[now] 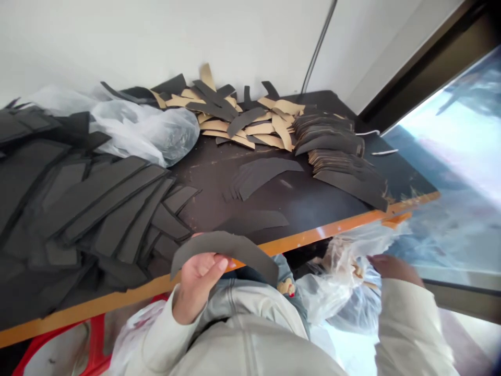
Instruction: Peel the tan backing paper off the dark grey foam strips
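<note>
My left hand (201, 279) is closed on a curved dark grey strip (230, 246), thumb in front, just over the table's front edge. Low on the right, my right hand (397, 269) is beside a clear plastic bag (348, 261) below table height; its fingers are mostly hidden, so I cannot tell what it holds. A similar curved strip (254, 222) lies flat on the table behind the held one. Farther back sits a small fanned stack of dark strips (270, 172).
The dark table (211, 167) has an orange front edge. Many straight dark strips (113, 209) cover its left side. A clear bag (148, 128) and mixed tan and black strips (250, 117) lie along the wall. Neat stacks (344, 162) stand right, near a window (462, 156).
</note>
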Action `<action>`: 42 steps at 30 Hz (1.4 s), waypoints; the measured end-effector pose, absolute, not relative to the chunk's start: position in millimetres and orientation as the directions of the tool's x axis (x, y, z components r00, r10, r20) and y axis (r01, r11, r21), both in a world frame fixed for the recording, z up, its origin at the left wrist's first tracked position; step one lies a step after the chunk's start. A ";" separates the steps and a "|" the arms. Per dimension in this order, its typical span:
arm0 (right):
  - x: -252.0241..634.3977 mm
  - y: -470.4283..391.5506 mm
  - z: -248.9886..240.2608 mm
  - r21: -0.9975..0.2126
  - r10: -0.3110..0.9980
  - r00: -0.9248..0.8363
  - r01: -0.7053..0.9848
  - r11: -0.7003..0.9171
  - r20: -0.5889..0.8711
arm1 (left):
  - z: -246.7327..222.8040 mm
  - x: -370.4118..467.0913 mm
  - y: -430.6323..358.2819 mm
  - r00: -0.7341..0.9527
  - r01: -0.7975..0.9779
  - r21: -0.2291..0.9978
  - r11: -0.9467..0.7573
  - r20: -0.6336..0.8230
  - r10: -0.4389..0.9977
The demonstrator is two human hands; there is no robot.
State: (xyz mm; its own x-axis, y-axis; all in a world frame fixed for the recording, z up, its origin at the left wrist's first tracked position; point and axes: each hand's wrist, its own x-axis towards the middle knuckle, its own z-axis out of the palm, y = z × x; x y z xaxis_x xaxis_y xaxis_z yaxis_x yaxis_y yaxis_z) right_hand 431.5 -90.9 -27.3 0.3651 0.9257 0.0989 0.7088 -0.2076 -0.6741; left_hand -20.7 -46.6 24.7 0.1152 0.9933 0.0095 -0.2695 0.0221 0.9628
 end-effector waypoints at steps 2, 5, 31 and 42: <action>394.7 -85.3 5.9 -0.576 0.910 0.413 0.753 -0.320 0.035 | 21.7 -18.0 -50.6 0.090 -0.258 0.965 0.043 -0.021 0.996; 306.4 -74.0 53.1 -0.679 0.923 0.384 0.685 -0.265 0.027 | 17.1 -11.6 -55.5 0.062 -0.262 0.963 0.064 -0.049 0.997; 214.2 36.1 36.4 -0.852 0.973 -0.215 0.492 0.177 0.078 | 28.0 -21.9 -28.5 -0.184 0.442 0.897 0.009 0.081 0.980; 208.5 41.3 11.0 -0.736 0.938 -0.319 0.601 0.310 0.134 | 10.4 -21.7 -26.6 -0.031 0.655 0.733 -0.185 0.270 0.962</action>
